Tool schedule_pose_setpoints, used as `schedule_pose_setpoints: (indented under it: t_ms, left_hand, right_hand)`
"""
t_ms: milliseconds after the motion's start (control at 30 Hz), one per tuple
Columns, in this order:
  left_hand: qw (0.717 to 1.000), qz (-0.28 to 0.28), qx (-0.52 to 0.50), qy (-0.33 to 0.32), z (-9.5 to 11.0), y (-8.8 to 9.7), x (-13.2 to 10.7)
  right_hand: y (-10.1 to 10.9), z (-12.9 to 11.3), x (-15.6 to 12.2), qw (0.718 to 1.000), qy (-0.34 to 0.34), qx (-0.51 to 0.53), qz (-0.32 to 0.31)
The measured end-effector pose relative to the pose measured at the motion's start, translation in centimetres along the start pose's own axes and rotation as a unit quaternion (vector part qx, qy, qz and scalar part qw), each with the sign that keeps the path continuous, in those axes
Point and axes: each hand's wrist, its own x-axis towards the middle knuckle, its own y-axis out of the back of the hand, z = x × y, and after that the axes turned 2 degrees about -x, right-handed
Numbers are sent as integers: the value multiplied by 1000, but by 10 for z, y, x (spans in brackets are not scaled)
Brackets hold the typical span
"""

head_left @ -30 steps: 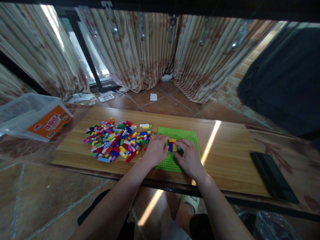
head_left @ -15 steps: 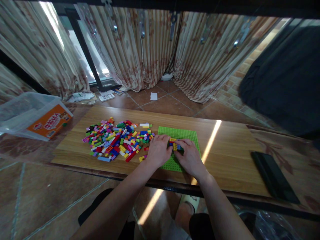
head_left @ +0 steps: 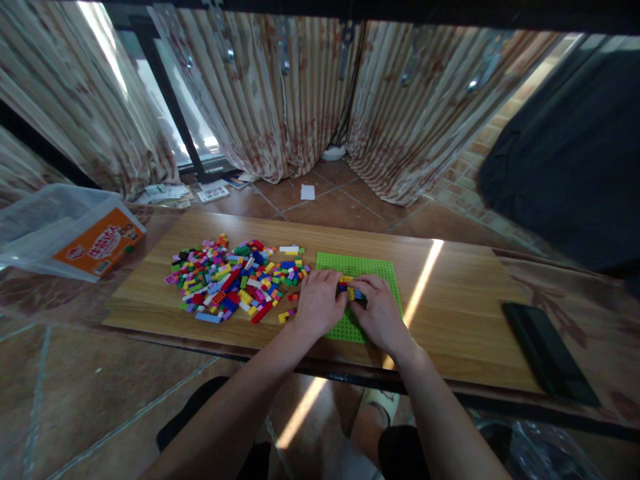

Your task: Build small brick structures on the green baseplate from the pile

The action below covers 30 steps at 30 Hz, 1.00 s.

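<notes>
A green studded baseplate lies on the wooden board, partly covered by my hands. Over its middle is a small cluster of toy building bricks, with yellow, red and blue pieces showing. My left hand grips this cluster from the left, its fingers curled and its thumb close against the bricks. From the right, my right hand closes its thumb and fingers on the same cluster. The fingertips hide much of the bricks, and I cannot tell how they join the plate.
A large heap of loose, many-coloured bricks spreads over the board left of the baseplate. Farther left stands a clear plastic box with an orange label. A dark, flat object lies at the right end. Curtains hang beyond.
My fingers shift slightly around the brick cluster, with my right fingers and thumb a little closer together. The heap, baseplate and box stay where they were.
</notes>
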Motion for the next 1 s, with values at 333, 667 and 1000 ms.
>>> schedule_pose_setpoints:
  t_ms: [333,667,1000]
  left_hand:
    - [999,25,-18,40,3,-7,2]
    - [997,26,-27,73,4,-7,4]
    - [996,8,-16,90,5,-5,9]
  right_hand:
    - [2,8,1,993,-47,104,42]
    - [-10,11,9,974,-168,33,149]
    - [-16,4,18,967,-215,-18,138]
